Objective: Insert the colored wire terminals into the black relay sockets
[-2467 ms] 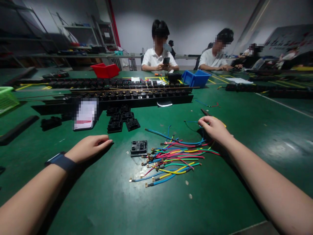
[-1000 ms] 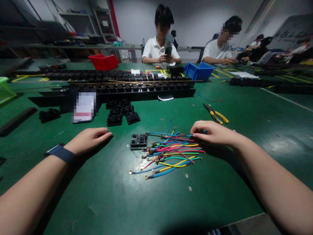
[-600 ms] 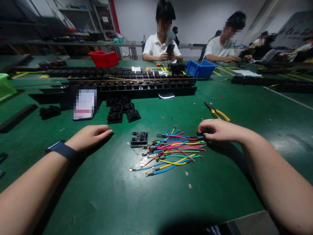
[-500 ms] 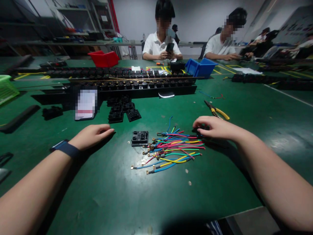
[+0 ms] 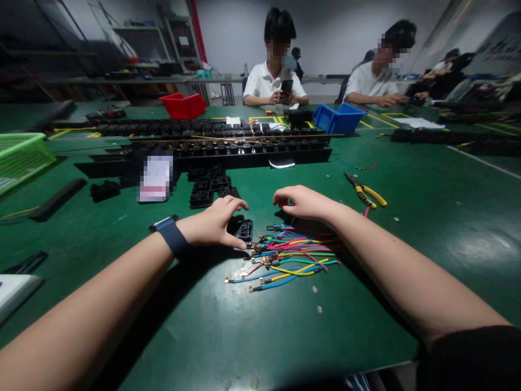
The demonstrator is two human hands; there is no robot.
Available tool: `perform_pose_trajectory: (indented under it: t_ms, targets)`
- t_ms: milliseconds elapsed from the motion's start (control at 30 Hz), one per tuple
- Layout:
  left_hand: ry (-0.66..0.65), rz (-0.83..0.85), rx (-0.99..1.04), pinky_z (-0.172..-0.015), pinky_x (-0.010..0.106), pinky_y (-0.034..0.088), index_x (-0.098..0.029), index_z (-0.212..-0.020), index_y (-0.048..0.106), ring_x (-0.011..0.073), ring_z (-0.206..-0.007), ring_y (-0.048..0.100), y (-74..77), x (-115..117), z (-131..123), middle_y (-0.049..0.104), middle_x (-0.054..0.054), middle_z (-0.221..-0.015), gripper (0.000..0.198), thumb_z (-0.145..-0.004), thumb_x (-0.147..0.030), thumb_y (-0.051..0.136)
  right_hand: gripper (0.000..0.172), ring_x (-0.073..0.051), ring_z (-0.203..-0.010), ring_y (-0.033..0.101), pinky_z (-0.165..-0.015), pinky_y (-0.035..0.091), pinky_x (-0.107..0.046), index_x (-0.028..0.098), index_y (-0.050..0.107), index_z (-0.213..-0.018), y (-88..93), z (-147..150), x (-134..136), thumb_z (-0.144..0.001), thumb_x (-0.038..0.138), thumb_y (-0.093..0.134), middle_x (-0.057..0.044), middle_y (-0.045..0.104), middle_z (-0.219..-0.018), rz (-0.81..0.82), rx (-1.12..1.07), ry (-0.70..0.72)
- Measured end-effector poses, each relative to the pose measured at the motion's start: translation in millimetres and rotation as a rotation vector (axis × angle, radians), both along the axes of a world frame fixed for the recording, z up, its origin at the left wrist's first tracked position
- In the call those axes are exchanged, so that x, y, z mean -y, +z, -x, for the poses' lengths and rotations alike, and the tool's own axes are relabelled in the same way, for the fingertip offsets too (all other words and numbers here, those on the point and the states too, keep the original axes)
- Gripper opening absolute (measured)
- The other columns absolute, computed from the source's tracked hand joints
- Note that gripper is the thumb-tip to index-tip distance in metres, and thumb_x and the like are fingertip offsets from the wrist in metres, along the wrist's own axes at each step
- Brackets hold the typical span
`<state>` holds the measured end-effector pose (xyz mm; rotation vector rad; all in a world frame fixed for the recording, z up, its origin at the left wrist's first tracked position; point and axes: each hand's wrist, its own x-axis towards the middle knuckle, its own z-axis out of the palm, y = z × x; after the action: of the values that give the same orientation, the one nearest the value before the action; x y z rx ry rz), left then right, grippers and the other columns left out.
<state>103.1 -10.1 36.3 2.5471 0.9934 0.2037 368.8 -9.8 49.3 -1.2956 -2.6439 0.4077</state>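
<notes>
My left hand (image 5: pixel 220 221) reaches around a small black plastic housing (image 5: pixel 246 232), its thumb and fingers spread on either side. The hand covers part of that housing; whether the skin touches it, I cannot tell. Above the far edge of a pile of coloured wires (image 5: pixel 301 252) with brass terminals hovers my right hand (image 5: pixel 299 202). Its fingers bend downward, a gap shows between thumb and forefinger, and I see nothing held. Several more black housings (image 5: pixel 203 187) lie in a group beyond my left hand.
Yellow-handled pliers (image 5: pixel 368 194) lie beyond my right forearm. A phone (image 5: pixel 155 178) leans near long black rails (image 5: pixel 228 157). Farther back stand a red bin (image 5: pixel 183 106) and a blue bin (image 5: pixel 340 119). A green basket (image 5: pixel 24 157) is at left. Two people sit across the table.
My left hand has moved right to the black housing and spread its fingers. My right hand has moved left from the wires' right ends. The view has shifted slightly.
</notes>
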Motion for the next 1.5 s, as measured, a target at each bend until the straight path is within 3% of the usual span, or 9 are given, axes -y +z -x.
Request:
perform_pose_trajectory:
  t_ms: [133, 233, 433, 600, 833, 967, 1167, 1333, 1500]
  targets:
    - [-0.049, 0.046, -0.021, -0.095, 0.041, 0.044, -0.02, -0.118, 0.05, 0.0271, -0.109, 0.052, -12.5, -4.5, 0.5, 0.055, 0.01, -0.116, 0.069, -0.065, -0.058, 0.071, 0.023, -0.018, -0.093, 0.057, -0.083, 0.042, -0.029, 0.015, 0.063, -0.099, -23.5, 1.4, -5.9, -0.08, 0.012, 0.049, -0.008, 0.066, -0.099, -0.044, -0.045, 0.033]
    - [-0.026, 0.06, 0.001, -0.089, 0.038, 0.046, -0.019, -0.116, 0.053, 0.0247, -0.101, 0.055, -20.1, -11.5, 3.9, 0.059, 0.009, -0.109, 0.058, -0.074, -0.058, 0.063, 0.021, -0.019, -0.093, 0.054, -0.084, 0.041, -0.03, 0.015, 0.06, -0.101, -29.3, -2.0, -6.0, -0.084, 0.019, 0.049, -0.008, 0.063, -0.097, -0.054, -0.054, 0.038]
    - [0.149, -0.054, 0.148, -0.093, 0.043, 0.043, -0.016, -0.114, 0.052, 0.0277, -0.107, 0.053, -39.5, -18.1, 8.0, 0.058, 0.012, -0.115, 0.057, -0.077, -0.059, 0.06, 0.014, -0.019, -0.088, 0.053, -0.08, 0.042, -0.03, 0.017, 0.061, -0.089, -21.3, -11.2, -10.8, -0.081, 0.014, 0.05, -0.007, 0.061, -0.089, 0.056, 0.038, 0.113]
    - [0.221, -0.133, 0.186, -0.093, 0.045, 0.043, -0.016, -0.112, 0.051, 0.0278, -0.105, 0.054, -46.1, -19.0, 4.6, 0.059, 0.012, -0.112, 0.054, -0.078, -0.057, 0.061, 0.027, -0.021, -0.088, 0.054, -0.078, 0.042, -0.033, 0.018, 0.062, -0.088, -15.2, -25.5, -19.1, -0.073, 0.002, 0.046, -0.008, 0.062, -0.091, 0.125, 0.116, 0.058]
    - [0.326, 0.018, 0.397, -0.085, 0.039, 0.049, -0.017, -0.126, 0.036, 0.0223, -0.099, 0.059, -45.1, -18.2, 7.2, 0.057, 0.011, -0.109, 0.052, -0.086, -0.046, 0.055, 0.012, -0.022, -0.085, 0.055, -0.072, 0.042, -0.032, 0.02, 0.06, -0.085, -11.1, -32.9, -17.2, -0.075, 0.015, 0.056, -0.007, 0.061, -0.09, 0.196, 0.26, 0.011]
    - [0.208, -0.019, 0.392, -0.095, 0.039, 0.045, -0.015, -0.126, 0.038, 0.0231, -0.109, 0.054, -45.3, -17.0, 8.1, 0.053, 0.012, -0.12, 0.055, -0.084, -0.043, 0.059, 0.005, -0.019, -0.073, 0.053, -0.067, 0.041, -0.031, 0.019, 0.056, -0.078, -17.6, -26.6, -17.8, -0.081, 0.021, 0.052, -0.007, 0.061, -0.082, 0.23, 0.218, 0.014]
    - [0.076, -0.04, 0.333, -0.097, 0.039, 0.045, -0.017, -0.124, 0.041, 0.0247, -0.115, 0.049, -42.0, -16.8, 10.2, 0.048, 0.012, -0.124, 0.048, -0.082, -0.031, 0.057, 0.01, -0.021, -0.083, 0.052, -0.076, 0.041, -0.033, 0.018, 0.056, -0.084, -23.3, -8.6, -12.4, -0.085, 0.02, 0.047, -0.008, 0.06, -0.086, 0.13, 0.091, 0.077]
    - [0.008, -0.072, 0.306, -0.104, 0.041, 0.04, -0.017, -0.123, 0.042, 0.0246, -0.119, 0.046, -41.0, -17.2, 10.0, 0.048, 0.012, -0.124, 0.046, -0.079, -0.022, 0.054, 0.009, -0.018, -0.082, 0.054, -0.073, 0.042, -0.029, 0.019, 0.058, -0.083, -14.4, -3.0, -2.7, -0.082, 0.016, 0.05, -0.005, 0.062, -0.086, 0.339, 0.074, 0.177]
    - [0.004, -0.081, 0.277, -0.106, 0.041, 0.038, -0.015, -0.122, 0.043, 0.0241, -0.119, 0.045, -41.3, -17.4, 7.8, 0.049, 0.012, -0.124, 0.043, -0.082, -0.023, 0.054, 0.008, -0.017, -0.085, 0.053, -0.076, 0.042, -0.028, 0.019, 0.058, -0.084, -10.1, -1.6, -0.3, -0.083, 0.016, 0.051, -0.004, 0.062, -0.086, 0.385, 0.088, 0.212]
